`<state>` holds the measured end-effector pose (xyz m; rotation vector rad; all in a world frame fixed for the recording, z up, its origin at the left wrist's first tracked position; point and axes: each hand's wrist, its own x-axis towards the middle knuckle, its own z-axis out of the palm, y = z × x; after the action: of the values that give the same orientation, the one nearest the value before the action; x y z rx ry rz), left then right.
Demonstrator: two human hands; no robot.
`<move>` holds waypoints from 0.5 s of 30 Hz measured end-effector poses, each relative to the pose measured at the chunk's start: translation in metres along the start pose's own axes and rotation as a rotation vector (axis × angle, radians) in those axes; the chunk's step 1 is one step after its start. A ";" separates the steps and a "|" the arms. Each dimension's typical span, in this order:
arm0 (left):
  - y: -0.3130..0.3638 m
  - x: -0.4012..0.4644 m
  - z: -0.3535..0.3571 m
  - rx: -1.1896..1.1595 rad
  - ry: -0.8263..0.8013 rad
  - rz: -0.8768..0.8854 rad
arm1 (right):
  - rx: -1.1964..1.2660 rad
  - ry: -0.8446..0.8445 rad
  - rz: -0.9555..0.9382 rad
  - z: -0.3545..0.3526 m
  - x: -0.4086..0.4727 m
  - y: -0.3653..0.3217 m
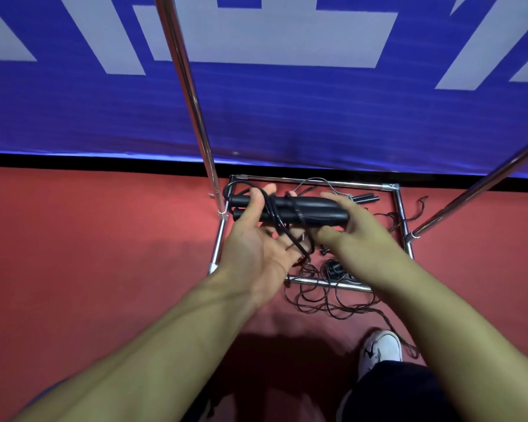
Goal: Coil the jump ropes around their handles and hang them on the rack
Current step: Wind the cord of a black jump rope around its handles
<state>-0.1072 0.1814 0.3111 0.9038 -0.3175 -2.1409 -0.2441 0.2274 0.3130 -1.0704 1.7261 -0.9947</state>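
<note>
Two black jump-rope handles (305, 211) lie side by side, held level above the rack's base. My left hand (256, 239) grips their left end, thumb over the top, and black cord (275, 220) loops over its fingers and round the handles. My right hand (348, 222) holds the handles' right end with fingers wrapped round them. More black cord hangs below my left palm. The chrome rack (195, 117) rises as slanted poles on the left and right.
Several loose ropes (326, 300) lie tangled on the red floor across the rack's square base frame (317, 181). Spare small handles (363, 197) lie near the back bar. A blue and white banner (287, 102) stands behind. My white shoe (380, 350) is at lower right.
</note>
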 end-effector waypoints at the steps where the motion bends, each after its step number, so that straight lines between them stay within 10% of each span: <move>1: 0.001 0.000 0.000 -0.027 0.012 -0.009 | 0.089 -0.008 -0.005 0.005 -0.001 -0.001; 7: 0.010 0.006 -0.003 -0.110 -0.064 0.034 | 0.496 -0.005 0.078 0.034 -0.003 -0.001; 15: 0.015 0.015 -0.007 0.522 0.056 0.396 | -0.233 -0.113 0.054 0.021 -0.010 -0.007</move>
<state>-0.1003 0.1602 0.3055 1.0776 -0.9732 -1.6848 -0.2198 0.2309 0.3151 -1.1966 1.7985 -0.6983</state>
